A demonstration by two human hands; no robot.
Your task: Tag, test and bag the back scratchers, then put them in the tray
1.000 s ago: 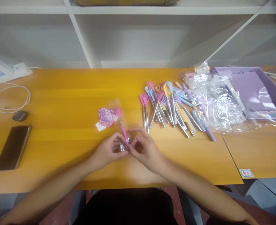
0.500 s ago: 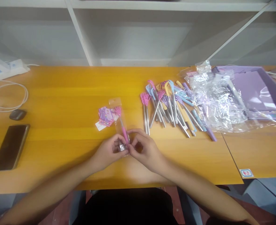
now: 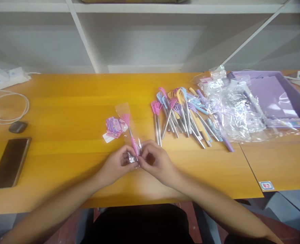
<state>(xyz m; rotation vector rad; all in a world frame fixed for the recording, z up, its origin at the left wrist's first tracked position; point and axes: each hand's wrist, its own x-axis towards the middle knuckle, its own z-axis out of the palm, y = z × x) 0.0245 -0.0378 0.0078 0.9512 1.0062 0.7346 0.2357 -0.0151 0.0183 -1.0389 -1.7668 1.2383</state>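
Note:
A pink back scratcher [image 3: 133, 139] lies inside a narrow clear plastic bag [image 3: 122, 109], its claw pointing away from me. My left hand [image 3: 119, 162] pinches the near end of the bag from the left. From the right, my right hand [image 3: 156, 157] pinches the same end, thumb and fingertips close to the left ones. The lower end of the handle is partly covered by my fingers. Just left of the bag is a small pile of pink and purple printed cards [image 3: 114, 127], with a white card [image 3: 107, 138] at its edge.
To the right lies a heap of back scratchers [image 3: 180, 113] in several colours. Beyond it are crumpled clear bags [image 3: 239, 112] and a purple box [image 3: 291, 91]. A phone [image 3: 10, 162], a dark small case [image 3: 18, 126] and a white cable [image 3: 25, 110] are at the left.
The bag's far end has shifted slightly away from me, so it reaches further past the claw. Both hands keep their pinch at the near end. The view has shifted slightly.

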